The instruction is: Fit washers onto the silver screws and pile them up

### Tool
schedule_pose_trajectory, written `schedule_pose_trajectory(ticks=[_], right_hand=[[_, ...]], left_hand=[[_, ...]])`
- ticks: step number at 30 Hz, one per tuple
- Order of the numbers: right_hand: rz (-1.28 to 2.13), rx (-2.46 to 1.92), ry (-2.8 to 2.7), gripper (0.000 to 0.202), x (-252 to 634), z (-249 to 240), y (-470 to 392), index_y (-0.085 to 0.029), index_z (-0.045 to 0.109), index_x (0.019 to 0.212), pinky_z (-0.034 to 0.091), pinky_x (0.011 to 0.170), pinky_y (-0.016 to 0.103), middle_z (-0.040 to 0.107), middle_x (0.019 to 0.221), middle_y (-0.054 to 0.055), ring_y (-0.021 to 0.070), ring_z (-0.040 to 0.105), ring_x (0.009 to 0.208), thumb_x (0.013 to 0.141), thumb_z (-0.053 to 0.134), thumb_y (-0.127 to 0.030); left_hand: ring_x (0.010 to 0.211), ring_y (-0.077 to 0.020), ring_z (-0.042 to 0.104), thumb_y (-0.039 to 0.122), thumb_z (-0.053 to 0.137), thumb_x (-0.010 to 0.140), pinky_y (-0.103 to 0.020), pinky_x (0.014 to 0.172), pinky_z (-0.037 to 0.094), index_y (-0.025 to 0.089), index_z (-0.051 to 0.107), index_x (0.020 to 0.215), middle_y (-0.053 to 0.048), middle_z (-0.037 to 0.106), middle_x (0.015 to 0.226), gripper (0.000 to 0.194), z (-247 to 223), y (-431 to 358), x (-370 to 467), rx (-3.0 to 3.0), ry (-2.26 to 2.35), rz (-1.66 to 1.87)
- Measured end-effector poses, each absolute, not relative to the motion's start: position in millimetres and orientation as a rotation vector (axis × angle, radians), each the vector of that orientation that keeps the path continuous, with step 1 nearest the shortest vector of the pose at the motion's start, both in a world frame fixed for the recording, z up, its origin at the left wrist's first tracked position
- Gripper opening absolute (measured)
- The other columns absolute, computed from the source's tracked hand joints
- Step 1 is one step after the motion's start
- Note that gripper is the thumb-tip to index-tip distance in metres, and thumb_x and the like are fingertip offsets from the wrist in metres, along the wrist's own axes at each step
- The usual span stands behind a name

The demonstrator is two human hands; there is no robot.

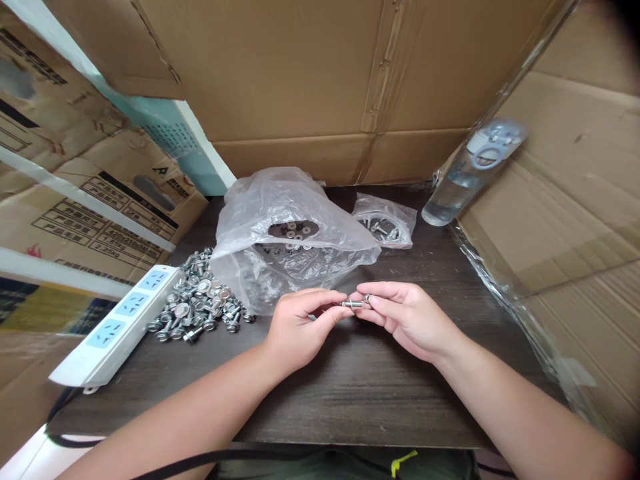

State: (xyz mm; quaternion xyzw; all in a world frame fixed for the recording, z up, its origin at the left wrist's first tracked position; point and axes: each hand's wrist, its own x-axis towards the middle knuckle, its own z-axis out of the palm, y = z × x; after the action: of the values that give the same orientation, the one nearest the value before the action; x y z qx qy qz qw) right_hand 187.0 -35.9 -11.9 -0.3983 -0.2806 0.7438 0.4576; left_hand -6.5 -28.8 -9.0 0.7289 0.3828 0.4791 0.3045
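Note:
Above the dark table (400,400), my left hand (303,327) is closed in a pinch around one end of a small silver bolt (352,304). A thin ring shows around the bolt's shank; too little of it is visible to name. My right hand (405,317) meets the left at the bolt's other end. Its thumb and fingertips are pressed together on a small shiny metal piece (368,299), whose kind I cannot make out. To the left lies a loose pile of silver flanged bolts (200,303).
A large translucent plastic bag (290,200) with several washers showing inside lies behind my hands. Beyond it is a small zip bag of bolts (385,223). A white power strip (120,320) flanks the pile. A water bottle (465,180) leans against the right cardboard wall (565,180).

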Motion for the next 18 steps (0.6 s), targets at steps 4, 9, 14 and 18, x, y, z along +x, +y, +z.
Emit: schedule_pose_trajectory(ticks=[4, 9, 14, 18], right_hand=[[1.814, -0.944, -0.775, 0.034, 182, -15, -42, -0.014, 0.074, 0.096, 0.059, 0.093, 0.034, 0.075, 0.096, 0.011, 0.0179, 0.074, 0.089, 0.067, 0.086, -0.029], [1.754, -0.97, -0.948, 0.04, 181, -18, -48, -0.017, 0.073, 0.11, 0.054, 0.104, 0.043, 0.073, 0.108, 0.01, 0.0199, 0.072, 0.098, 0.076, 0.079, -0.035], [1.664, -0.983, -1.092, 0.037, 183, -13, -50, -0.019, 0.073, 0.111, 0.056, 0.101, 0.04, 0.07, 0.115, 0.009, 0.0197, 0.072, 0.098, 0.079, 0.075, -0.039], [1.596, -1.008, -1.184, 0.036, 184, -12, -48, -0.018, 0.074, 0.109, 0.06, 0.094, 0.04, 0.073, 0.107, 0.009, 0.0202, 0.073, 0.093, 0.079, 0.075, -0.038]], left_hand=[[0.067, -0.0095, 0.072, 0.016, 0.073, 0.078, -0.013, 0.059, 0.056, 0.015, 0.077, 0.085, -0.004, 0.078, 0.08, 0.008, -9, -29, -5, 2.028, 0.959, 1.316], [0.071, -0.0115, 0.073, 0.016, 0.069, 0.082, -0.017, 0.066, 0.059, 0.016, 0.075, 0.093, -0.007, 0.078, 0.085, 0.013, -13, -30, -6, 2.213, 0.891, 1.315], [0.072, -0.0109, 0.073, 0.014, 0.068, 0.082, -0.016, 0.065, 0.059, 0.016, 0.074, 0.094, -0.007, 0.078, 0.085, 0.014, -14, -30, -7, 2.267, 0.885, 1.347], [0.068, -0.0101, 0.072, 0.015, 0.067, 0.083, -0.015, 0.063, 0.057, 0.017, 0.074, 0.093, -0.006, 0.078, 0.082, 0.013, -11, -30, -7, 2.268, 0.895, 1.335]])
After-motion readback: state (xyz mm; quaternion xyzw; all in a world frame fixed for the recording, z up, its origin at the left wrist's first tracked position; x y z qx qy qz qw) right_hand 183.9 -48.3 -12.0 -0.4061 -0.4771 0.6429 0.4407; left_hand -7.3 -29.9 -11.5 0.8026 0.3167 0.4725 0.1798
